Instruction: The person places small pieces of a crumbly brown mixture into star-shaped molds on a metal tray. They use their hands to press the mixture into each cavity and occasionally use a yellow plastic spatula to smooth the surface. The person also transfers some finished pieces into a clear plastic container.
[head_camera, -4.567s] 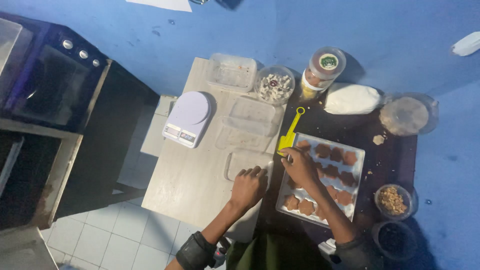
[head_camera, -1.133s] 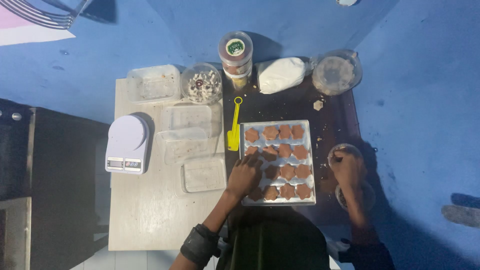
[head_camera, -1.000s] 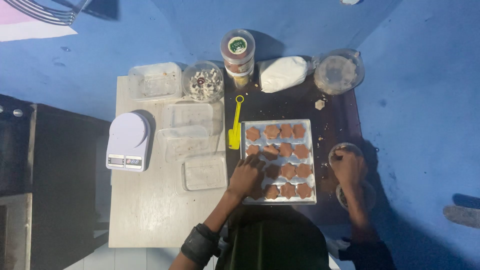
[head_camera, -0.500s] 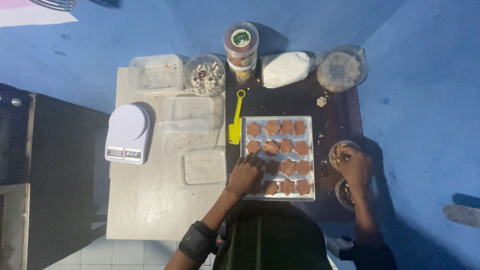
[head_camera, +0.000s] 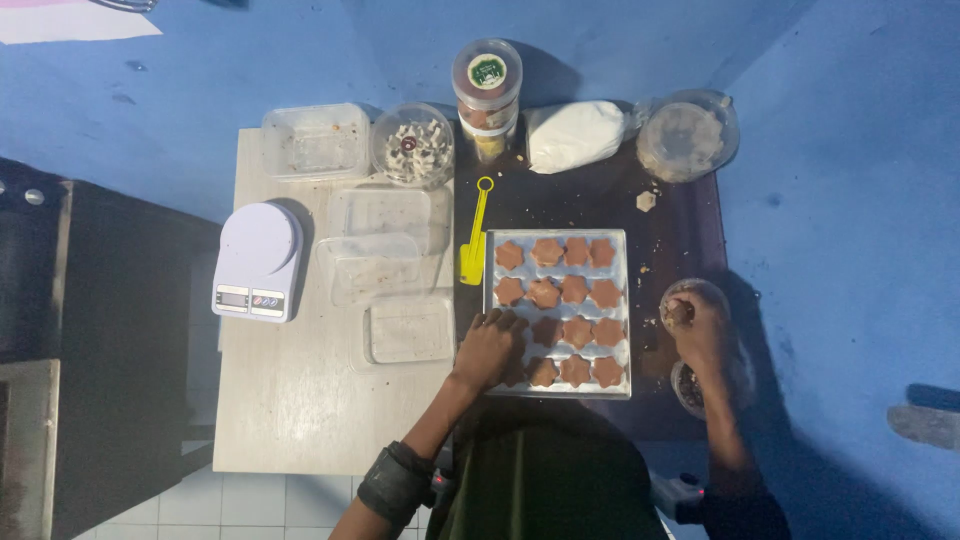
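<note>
A clear mould tray (head_camera: 558, 238) with star-shaped brown fillings lies on the dark table. My left hand (head_camera: 489, 347) rests on the tray's near-left corner, fingers curled over the moulds. My right hand (head_camera: 699, 330) reaches into a small clear bowl (head_camera: 690, 291) at the tray's right, fingers pinched on something inside it; what it pinches is too small to tell. A second small bowl (head_camera: 686, 385) sits just below that hand.
A yellow spatula (head_camera: 475, 245) lies left of the tray. Clear lidded boxes (head_camera: 385, 250), a white kitchen scale (head_camera: 256, 261), a bowl of mixed bits (head_camera: 411, 147), stacked jars (head_camera: 487, 90), a white bag (head_camera: 575, 135) and a round container (head_camera: 688, 135) stand behind.
My right hand moved from the yellow spatula end of the tray over to the small bowls on the right. My left hand shifted onto the tray's near-left corner. The view swung round.
</note>
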